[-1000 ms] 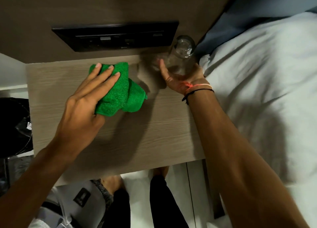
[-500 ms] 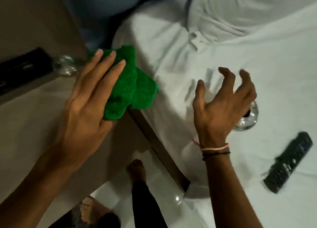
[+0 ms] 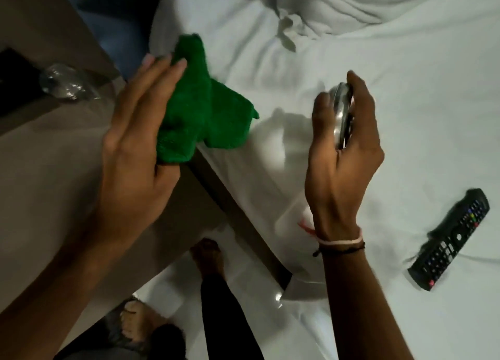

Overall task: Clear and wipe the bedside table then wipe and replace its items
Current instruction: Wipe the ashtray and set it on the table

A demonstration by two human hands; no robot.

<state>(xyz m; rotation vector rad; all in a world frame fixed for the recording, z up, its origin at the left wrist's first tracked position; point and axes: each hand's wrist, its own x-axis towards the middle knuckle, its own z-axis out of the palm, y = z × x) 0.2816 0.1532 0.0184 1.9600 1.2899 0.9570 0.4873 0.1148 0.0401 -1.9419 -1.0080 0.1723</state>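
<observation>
My left hand (image 3: 135, 132) holds a green cloth (image 3: 205, 110) over the right edge of the wooden bedside table (image 3: 54, 175), with part of the cloth hanging over the bed. My right hand (image 3: 343, 148) is above the white sheet, its fingers closed around a small round clear glass item (image 3: 342, 116) lifted on edge. A clear glass (image 3: 67, 85) stands at the back of the table near the wall panel. A black remote control (image 3: 451, 238) lies on the sheet to the right.
The white bed (image 3: 378, 62) with a pillow fills the right side. A black wall panel (image 3: 16, 81) sits behind the table at far left. My feet stand on the pale floor (image 3: 173, 284) between table and bed.
My right hand left the glass on the table, moved over the bed and closed on the round glass item lying there. The view swung right; my left hand carried the cloth to the table's edge.
</observation>
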